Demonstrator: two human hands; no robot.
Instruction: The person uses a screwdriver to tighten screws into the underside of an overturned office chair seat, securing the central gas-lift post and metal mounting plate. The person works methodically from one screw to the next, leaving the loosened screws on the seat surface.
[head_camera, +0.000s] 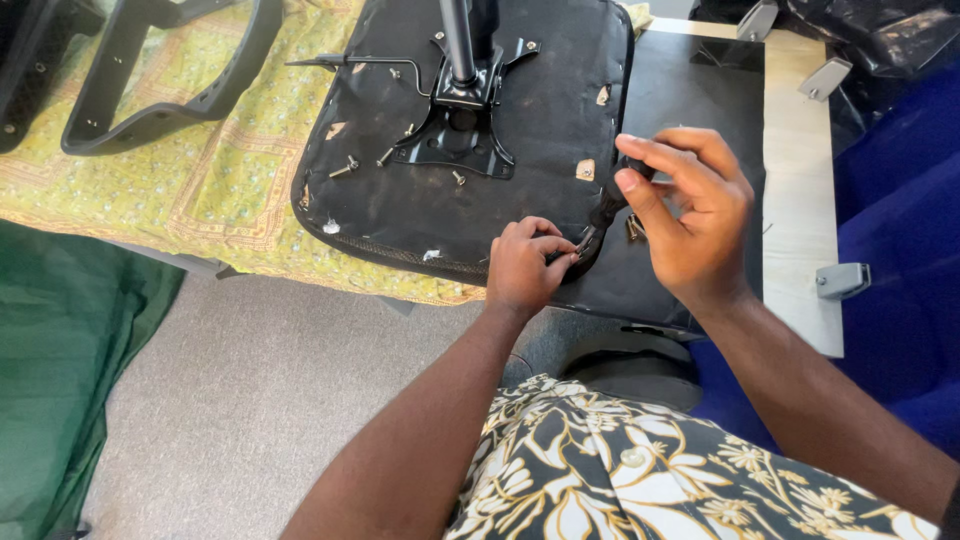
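- An upturned black chair seat (520, 150) is laid on a table, partly on a yellow patterned cloth (200, 170), partly on a black mat (700, 110).
- A metal bracket (460, 130) with a black post (458, 40) is fixed at the seat's middle; loose screws (345, 168) are scattered on the underside.
- The left hand (525, 265) is placed at the seat's near edge, fingers curled shut and pinching the rim.
- The right hand (690, 215) is held just beside the seat's right corner; thumb and forefinger are closed on a small dark tool (610, 205), other fingers loosely bent.
- Small screws (635, 228) lie on the mat under the right hand.
- A black chair arm (170, 90) is set on the cloth at upper left.
- A pale wooden tabletop (800, 180) is seen at right, with grey brackets (842, 280) on it.
- Grey carpet (260, 400) covers the floor; green fabric (60, 350) is at left, blue fabric (900, 230) at right.
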